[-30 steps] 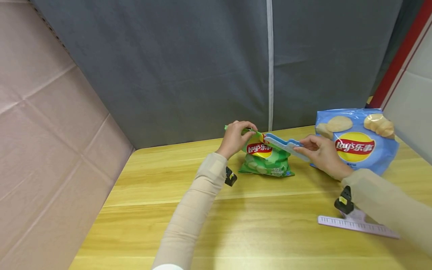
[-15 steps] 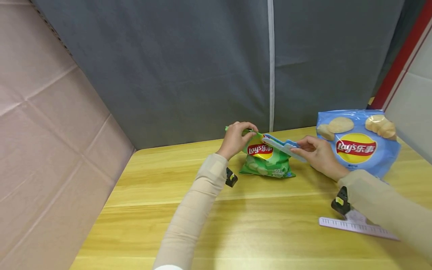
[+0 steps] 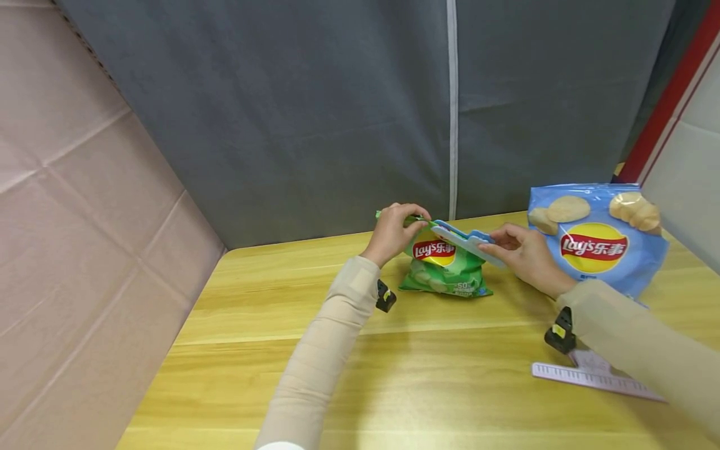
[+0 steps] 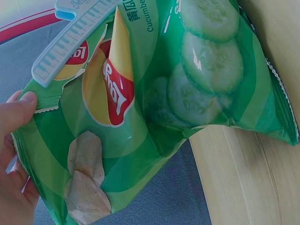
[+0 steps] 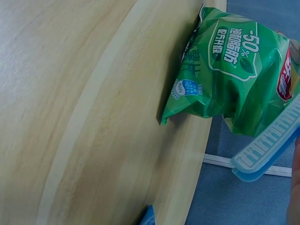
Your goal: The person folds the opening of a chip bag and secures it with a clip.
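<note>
A green bag of potato chips (image 3: 444,275) stands on the table, its torn top folded over. My left hand (image 3: 394,232) pinches the top left of that fold; in the left wrist view the thumb of the left hand (image 4: 16,115) lies over the bag's edge. Between the fingers of my right hand (image 3: 525,257) is a light blue bag clip (image 3: 464,242) printed with piano keys. The clip's arms lie on either side of the fold, its tip close to my left fingers. In the right wrist view only a sliver of the right hand (image 5: 294,187) shows beside the clip (image 5: 265,147).
A blue chip bag (image 3: 596,247) stands upright at the right, just behind my right hand. Nearer on the wooden table (image 3: 450,387) lies a lilac clip (image 3: 590,375), partly under my right forearm. A grey curtain (image 3: 337,125) hangs behind the table.
My right hand has moved left with the blue bag clip, sliding it farther along the folded top of the green bag. The left hand keeps its hold in nearly the same place.
</note>
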`<control>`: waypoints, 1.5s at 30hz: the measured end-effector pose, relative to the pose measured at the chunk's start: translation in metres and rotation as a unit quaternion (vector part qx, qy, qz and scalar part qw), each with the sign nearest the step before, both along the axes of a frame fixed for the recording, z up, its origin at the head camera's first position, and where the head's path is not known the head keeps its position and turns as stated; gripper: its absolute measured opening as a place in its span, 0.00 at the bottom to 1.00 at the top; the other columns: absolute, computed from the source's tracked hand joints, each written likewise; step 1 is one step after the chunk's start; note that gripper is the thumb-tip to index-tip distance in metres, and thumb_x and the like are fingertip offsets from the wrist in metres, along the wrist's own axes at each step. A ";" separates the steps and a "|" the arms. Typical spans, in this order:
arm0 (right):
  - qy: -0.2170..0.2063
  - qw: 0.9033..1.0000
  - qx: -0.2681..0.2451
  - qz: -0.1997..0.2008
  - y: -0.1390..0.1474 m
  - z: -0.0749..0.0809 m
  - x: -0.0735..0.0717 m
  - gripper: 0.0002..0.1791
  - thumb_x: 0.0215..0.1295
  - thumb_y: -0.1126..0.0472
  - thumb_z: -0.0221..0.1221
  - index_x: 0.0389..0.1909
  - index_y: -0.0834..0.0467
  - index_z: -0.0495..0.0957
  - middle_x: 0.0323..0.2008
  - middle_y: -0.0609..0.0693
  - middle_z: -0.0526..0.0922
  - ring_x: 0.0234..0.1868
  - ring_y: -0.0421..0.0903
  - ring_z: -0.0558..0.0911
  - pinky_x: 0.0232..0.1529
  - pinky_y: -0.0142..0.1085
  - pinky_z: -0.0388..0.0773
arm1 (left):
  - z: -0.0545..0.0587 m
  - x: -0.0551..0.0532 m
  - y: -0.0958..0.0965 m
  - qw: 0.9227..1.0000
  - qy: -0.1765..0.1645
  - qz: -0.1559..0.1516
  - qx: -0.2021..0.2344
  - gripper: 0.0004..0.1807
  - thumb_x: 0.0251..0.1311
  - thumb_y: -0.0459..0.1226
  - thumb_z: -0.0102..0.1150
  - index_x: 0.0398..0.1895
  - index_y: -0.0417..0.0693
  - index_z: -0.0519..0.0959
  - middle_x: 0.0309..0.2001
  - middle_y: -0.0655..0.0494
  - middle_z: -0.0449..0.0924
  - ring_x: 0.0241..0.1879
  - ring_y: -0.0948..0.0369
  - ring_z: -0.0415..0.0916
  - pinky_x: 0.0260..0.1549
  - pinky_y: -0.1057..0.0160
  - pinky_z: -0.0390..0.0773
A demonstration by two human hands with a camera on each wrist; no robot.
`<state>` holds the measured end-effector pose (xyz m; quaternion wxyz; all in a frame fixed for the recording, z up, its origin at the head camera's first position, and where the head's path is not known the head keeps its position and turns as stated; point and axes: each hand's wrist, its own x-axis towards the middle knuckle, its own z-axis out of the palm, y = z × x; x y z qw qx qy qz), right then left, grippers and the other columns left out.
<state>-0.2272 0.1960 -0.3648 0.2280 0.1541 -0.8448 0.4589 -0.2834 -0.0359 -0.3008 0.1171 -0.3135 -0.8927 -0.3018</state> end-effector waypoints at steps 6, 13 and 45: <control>0.001 1.000 -0.002 -0.002 -0.001 0.001 -0.002 0.08 0.50 0.66 0.63 0.29 0.66 0.76 0.30 0.60 0.80 0.25 0.26 0.73 0.26 0.19 0.70 | 0.000 -0.002 -0.001 1.000 -0.008 -0.005 -0.003 0.07 0.56 0.38 0.56 0.37 0.50 0.80 0.39 0.60 0.80 0.35 0.63 0.68 0.37 0.68 0.66; 0.003 1.000 -0.004 0.001 -0.001 0.003 -0.003 0.07 0.50 0.66 0.63 0.28 0.66 0.76 0.29 0.61 0.80 0.24 0.27 0.74 0.25 0.19 0.70 | 0.000 -0.005 -0.003 1.000 -0.007 -0.018 -0.009 0.08 0.56 0.38 0.56 0.38 0.50 0.80 0.41 0.60 0.79 0.37 0.63 0.68 0.37 0.68 0.66; -0.029 1.000 0.001 0.008 0.003 0.003 -0.003 0.10 0.52 0.64 0.63 0.30 0.66 0.76 0.30 0.60 0.79 0.24 0.29 0.74 0.24 0.22 0.71 | -0.004 -0.013 -0.021 1.000 0.020 -0.010 0.012 0.09 0.56 0.38 0.57 0.38 0.46 0.80 0.39 0.57 0.79 0.40 0.62 0.70 0.42 0.67 0.67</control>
